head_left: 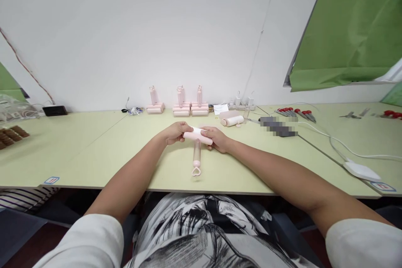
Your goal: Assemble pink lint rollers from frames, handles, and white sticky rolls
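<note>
A pink lint roller (198,135) with a white sticky roll is held level above the table, gripped at its two ends. My left hand (176,132) is closed round its left end. At the right end, my right hand (216,139) is closed too, the thumb lying on top of the roll. The roller's clear handle (197,150) points towards me and finishes in a pink heart-shaped loop (196,171). Fingers under the roller are partly hidden.
Several finished-looking pink lint rollers (181,111) stand along the wall. A loose white roll (235,121) and pink cover (228,114) lie behind my right hand. Farther right are a pixelated dark object (278,127), red-ended tools (285,112), cables and a white flat device (362,170).
</note>
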Motion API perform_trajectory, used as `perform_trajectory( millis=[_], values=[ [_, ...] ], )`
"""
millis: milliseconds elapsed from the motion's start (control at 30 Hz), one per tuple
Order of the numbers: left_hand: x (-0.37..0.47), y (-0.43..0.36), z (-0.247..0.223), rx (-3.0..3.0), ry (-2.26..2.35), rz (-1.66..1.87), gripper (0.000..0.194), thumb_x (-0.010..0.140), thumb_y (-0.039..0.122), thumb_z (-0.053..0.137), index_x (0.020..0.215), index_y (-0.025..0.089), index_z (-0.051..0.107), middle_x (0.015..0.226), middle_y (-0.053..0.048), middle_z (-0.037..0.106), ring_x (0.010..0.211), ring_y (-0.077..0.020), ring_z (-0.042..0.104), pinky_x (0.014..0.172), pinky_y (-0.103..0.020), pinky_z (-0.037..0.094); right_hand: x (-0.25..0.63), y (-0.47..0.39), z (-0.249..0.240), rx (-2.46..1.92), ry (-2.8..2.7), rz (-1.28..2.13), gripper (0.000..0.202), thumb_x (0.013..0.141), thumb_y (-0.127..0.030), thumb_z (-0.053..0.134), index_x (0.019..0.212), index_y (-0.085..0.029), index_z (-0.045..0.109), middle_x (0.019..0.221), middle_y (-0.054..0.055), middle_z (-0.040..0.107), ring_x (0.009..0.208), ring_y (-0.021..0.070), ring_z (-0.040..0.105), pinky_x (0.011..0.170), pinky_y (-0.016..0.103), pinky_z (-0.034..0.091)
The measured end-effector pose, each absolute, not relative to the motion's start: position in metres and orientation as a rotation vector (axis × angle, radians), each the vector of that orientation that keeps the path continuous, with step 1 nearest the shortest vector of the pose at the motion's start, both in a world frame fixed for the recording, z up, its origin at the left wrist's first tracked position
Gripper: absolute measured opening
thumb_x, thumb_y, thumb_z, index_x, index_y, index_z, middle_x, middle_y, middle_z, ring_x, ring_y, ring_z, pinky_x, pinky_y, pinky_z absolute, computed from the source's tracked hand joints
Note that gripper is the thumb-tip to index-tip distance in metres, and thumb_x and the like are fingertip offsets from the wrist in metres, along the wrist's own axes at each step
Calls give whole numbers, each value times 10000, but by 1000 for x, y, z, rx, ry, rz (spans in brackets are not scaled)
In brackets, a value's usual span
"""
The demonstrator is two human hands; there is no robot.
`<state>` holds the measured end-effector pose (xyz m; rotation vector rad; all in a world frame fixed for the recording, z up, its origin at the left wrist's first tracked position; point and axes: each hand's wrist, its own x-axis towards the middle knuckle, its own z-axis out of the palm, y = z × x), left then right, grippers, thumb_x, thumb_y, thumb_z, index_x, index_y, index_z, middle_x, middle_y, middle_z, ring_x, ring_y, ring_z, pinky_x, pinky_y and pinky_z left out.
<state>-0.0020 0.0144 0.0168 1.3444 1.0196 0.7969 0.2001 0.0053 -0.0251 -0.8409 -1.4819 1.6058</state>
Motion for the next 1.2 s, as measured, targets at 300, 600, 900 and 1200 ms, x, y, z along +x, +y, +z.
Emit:
perform_trajectory(
  millis=[300, 600, 900, 1200],
  values=[
    [1, 17, 25, 1331, 1209, 715, 241, 681, 157, 705, 679, 173, 465, 528, 42, 458, 424, -66, 412, 333, -169, 288, 194, 3, -26, -923, -1411, 1567, 358, 737, -384, 721, 984, -148, 615, 572, -22, 547, 390, 72, 400, 258, 180, 306],
    [-1, 10, 4, 1359, 1118, 858, 362, 699, 286, 773, 895, 189, 485, 747, -15, 611, 597, -139, 602, 488, -260, 518, 199, -2, -19, -1050, -1589, 1313, 383, 781, -351, 677, 1105, -152, 635, 578, -28, 551, 377, 73, 406, 267, 192, 321],
    [1, 14, 7, 1276, 1064, 959, 161, 828, 229, 643, 933, 126, 581, 766, -31, 611, 569, -98, 597, 527, -225, 536, 208, 6, -25, -1010, -1634, 1353, 609, 744, -339, 734, 1293, -199, 510, 703, -32, 587, 400, 67, 432, 282, 192, 335],
    [-16, 28, 7, 1193, 1189, 1194, 236, 867, 341, 612, 906, 188, 437, 685, 18, 572, 463, -90, 569, 465, -244, 540, 213, 10, -27, -1272, -1832, 1024, 467, 744, -322, 722, 1174, -178, 611, 789, -1, 618, 462, 68, 442, 379, 215, 338]
  ],
)
